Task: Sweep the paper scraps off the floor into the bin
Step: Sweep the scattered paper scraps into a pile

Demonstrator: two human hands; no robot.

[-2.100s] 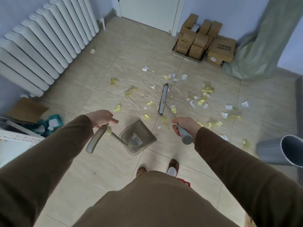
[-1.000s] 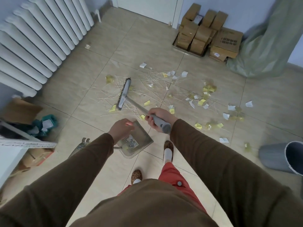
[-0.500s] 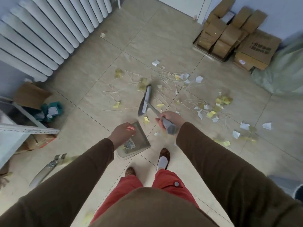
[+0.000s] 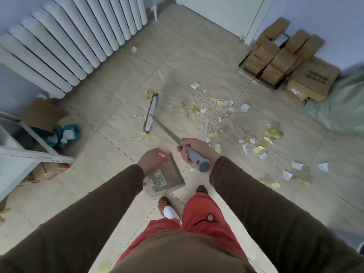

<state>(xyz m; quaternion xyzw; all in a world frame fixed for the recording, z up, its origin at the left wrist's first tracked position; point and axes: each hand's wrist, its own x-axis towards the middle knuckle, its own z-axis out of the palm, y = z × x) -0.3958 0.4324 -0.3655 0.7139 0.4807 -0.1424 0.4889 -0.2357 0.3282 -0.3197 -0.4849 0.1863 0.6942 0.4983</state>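
Note:
White and yellow paper scraps (image 4: 258, 146) lie scattered over the tiled floor with a tangle of thin pale sticks (image 4: 204, 111). My right hand (image 4: 197, 148) grips the grey handle of a broom. The broom head (image 4: 150, 115) rests on the floor left of the stick pile. My left hand (image 4: 152, 161) holds a clear grey dustpan (image 4: 171, 180) tilted by my feet, with a few bits inside. Only a dark sliver of the bin (image 4: 362, 251) shows at the lower right edge.
A white radiator (image 4: 69, 42) lines the left wall. Stacked cardboard boxes (image 4: 285, 60) and a green sack (image 4: 342, 103) stand at the back right. A metal shelf (image 4: 29, 156) with a box and teal cloth (image 4: 67, 133) under it is at the left.
The broom head has swung from the middle of the scraps to the left of the sticks. My left hand has slid from the dustpan's long handle to the pan. The bin has slid toward the right edge.

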